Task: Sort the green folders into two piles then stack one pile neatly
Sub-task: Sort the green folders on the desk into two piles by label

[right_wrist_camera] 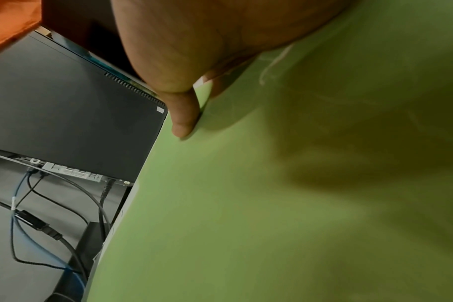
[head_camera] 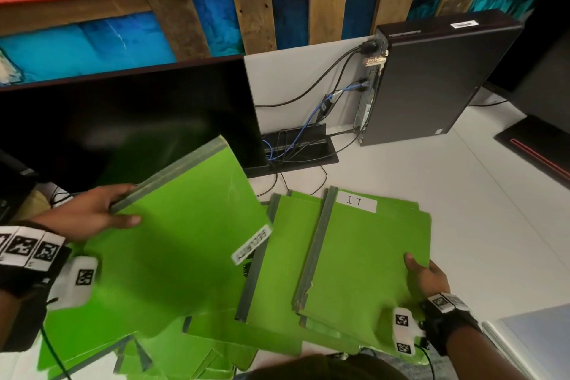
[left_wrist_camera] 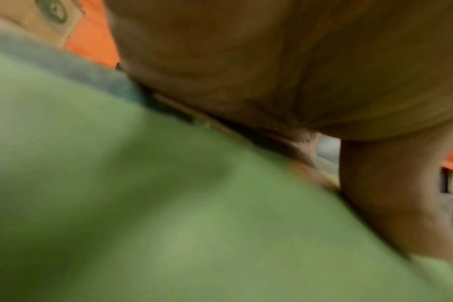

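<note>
white table [head_camera: 431, 170] under a dark monitor [head_camera: 123, 120] carries a loose spread of green folders [head_camera: 277, 271]. left of the "i.t" folder [head_camera: 367, 259], the left hand [head_camera: 92, 216] pinches a tilted folder [head_camera: 185, 225] at its grey spine, which runs away toward the monitor. the right hand [head_camera: 427, 278] clamps thumb over the "i.t" folder's near right edge, so it is nearer that pile.
</note>
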Demonstrator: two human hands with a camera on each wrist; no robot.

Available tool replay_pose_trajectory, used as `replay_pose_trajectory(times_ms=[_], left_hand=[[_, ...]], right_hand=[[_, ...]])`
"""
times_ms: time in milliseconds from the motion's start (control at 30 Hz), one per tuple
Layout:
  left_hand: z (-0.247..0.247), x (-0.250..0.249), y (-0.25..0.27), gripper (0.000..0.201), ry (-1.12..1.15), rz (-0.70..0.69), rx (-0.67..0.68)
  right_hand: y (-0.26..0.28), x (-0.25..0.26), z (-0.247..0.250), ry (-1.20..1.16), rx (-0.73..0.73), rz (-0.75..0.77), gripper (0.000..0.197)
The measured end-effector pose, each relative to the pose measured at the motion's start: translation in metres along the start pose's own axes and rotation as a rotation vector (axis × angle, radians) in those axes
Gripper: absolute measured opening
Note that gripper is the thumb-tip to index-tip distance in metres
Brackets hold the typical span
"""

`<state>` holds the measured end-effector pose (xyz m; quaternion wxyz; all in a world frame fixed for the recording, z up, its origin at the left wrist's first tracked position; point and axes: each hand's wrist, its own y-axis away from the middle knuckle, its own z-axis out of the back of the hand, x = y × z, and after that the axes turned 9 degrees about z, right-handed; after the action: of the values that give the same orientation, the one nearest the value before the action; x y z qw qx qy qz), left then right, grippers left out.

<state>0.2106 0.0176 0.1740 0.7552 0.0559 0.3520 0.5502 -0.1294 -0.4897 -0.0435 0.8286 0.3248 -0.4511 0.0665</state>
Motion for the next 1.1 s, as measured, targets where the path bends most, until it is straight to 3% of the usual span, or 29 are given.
replay_pose_trajectory(times_ms=[200,367,433,600,667,733,900,1000,1100], left_hand=[[-0.059,-0.046,-0.003,0.029,0.633,0.006,-0.026],[-0.161,-0.055,-0.038,0.018,0.806,0.170,0.057],[-0.198,-0.059,-0.049,0.027,0.779,0.230,0.091],[-0.251,-0.080,-0.062,0.020,0.524,0.259,0.110],[-0.256,-0.095,-0.062,0.033,0.342,0.229,0.091],[-0.259,-0.103,-0.065,0.043,0.298,0.226,0.073],[-0.257,-0.112,-0.071,0.033,0.227,0.309,0.021],[-0.254,-0.115,-0.070,0.025,0.200,0.281,-0.011],[-0.242,-0.117,-0.064,0.030,0.183,0.231,-0.091]], right_hand=[[-0.001,0.004,0.013,0.045,-0.016,0.043,0.043],[-0.005,0.007,0.032,0.141,-0.060,0.036,0.045],[-0.007,0.005,0.038,0.135,-0.071,0.025,0.046],[-0.009,0.005,0.043,0.070,-0.101,0.004,0.043],[-0.011,0.003,0.042,0.024,-0.106,-0.010,0.043],[-0.014,-0.001,0.039,-0.005,-0.117,-0.025,0.044],[-0.018,0.001,0.024,0.004,-0.107,-0.024,0.045],[-0.016,0.005,0.013,0.008,-0.085,-0.022,0.046],[-0.015,0.005,0.006,0.003,-0.069,-0.028,0.045]])
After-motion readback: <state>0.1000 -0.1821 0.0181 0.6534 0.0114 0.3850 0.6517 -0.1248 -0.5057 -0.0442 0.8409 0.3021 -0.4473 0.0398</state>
